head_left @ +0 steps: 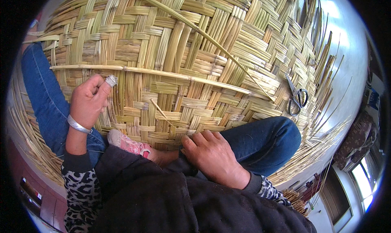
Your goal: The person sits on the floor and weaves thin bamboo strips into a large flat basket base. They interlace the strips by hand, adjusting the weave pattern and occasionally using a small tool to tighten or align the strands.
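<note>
Head view: the woven mat [163,50], made of flat yellow-green strips, lies in front of the seated person and extends past the upper limit of the picture.

Left hand [90,98]: positioned above the near left part of the mat. Fingers are curled inward; the thumb, with a whitish wrap [111,80] at its tip, points toward the mat. Whether anything is pinched inside the curl cannot be told. A silver bracelet [79,125] encircles the wrist.

Right hand [216,153]: rests back upward on the lap beside the right leg [264,143], fingers loosely bent and close together.

Items lying over the weave:
- A long horizontal strip [154,72] crosses the mat just beyond the left hand.
- A long diagonal strip [211,40] runs from the top of the picture down to the right; its lower end is near the scissors.
- A short sliver [161,112] lies between the two hands.
- Scissors [296,98] with black handles lie at the right, blades pointing away from the person.

Obstructions: the bent right leg covers part of the near right edge. A pink and red shoe [124,141] covers part of the near edge. The left leg [45,80] lies along the left side.

Surroundings: loose strip ends [326,72] project at the right over a pale, glossy floor [348,37]. Patterned brown cloth [358,141] is visible at the far right.
</note>
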`<state>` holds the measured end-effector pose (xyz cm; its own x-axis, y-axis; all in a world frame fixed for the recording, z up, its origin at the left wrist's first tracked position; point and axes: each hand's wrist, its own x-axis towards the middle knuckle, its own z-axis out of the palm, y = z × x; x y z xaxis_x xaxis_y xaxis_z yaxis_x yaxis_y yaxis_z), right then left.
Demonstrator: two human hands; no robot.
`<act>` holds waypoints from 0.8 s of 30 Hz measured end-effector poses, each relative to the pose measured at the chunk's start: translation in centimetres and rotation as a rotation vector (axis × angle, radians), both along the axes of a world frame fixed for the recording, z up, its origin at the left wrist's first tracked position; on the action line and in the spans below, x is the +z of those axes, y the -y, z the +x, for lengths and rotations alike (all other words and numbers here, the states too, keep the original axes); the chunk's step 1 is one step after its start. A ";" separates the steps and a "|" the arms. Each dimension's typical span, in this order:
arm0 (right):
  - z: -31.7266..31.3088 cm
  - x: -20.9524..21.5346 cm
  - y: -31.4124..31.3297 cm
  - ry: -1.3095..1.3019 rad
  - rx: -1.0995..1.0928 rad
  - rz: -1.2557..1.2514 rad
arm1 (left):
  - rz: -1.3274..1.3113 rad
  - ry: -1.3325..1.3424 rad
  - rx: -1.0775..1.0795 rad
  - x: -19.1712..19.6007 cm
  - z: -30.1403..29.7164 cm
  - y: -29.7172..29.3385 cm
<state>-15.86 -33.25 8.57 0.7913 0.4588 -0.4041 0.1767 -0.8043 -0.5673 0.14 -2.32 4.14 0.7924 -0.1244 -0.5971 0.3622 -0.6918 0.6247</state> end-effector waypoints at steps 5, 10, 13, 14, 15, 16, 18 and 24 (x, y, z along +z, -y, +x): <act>0.0 -0.1 0.0 -0.005 -0.008 -0.005 | 0.003 -0.035 0.034 0.1 0.0 0.0; 0.1 0.1 0.0 -0.008 -0.001 -0.026 | 0.014 0.000 0.012 -0.1 -0.1 0.0; 0.2 0.1 0.1 -0.004 -0.002 -0.027 | 0.012 0.011 0.014 -0.2 -0.1 0.1; 0.2 0.1 0.1 -0.007 -0.007 -0.022 | 0.010 0.010 0.017 -0.2 -0.1 0.1; 0.2 0.1 0.2 -0.001 -0.008 -0.023 | 0.009 -0.005 0.028 -0.1 -0.1 0.2; 0.2 0.2 0.2 -0.002 -0.011 -0.020 | 0.008 -0.020 0.039 0.1 -0.1 0.1; 0.2 0.1 0.3 0.003 -0.015 -0.015 | 0.016 -0.037 0.043 0.4 0.0 0.1; 0.3 0.1 0.6 0.017 -0.027 0.003 | 0.020 -0.027 0.030 0.3 0.0 0.2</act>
<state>-15.59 -33.82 8.64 0.8100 0.4387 -0.3892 0.1650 -0.8073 -0.5666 0.09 -2.48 4.47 0.7790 -0.0893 -0.6206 0.3993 -0.6925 0.6008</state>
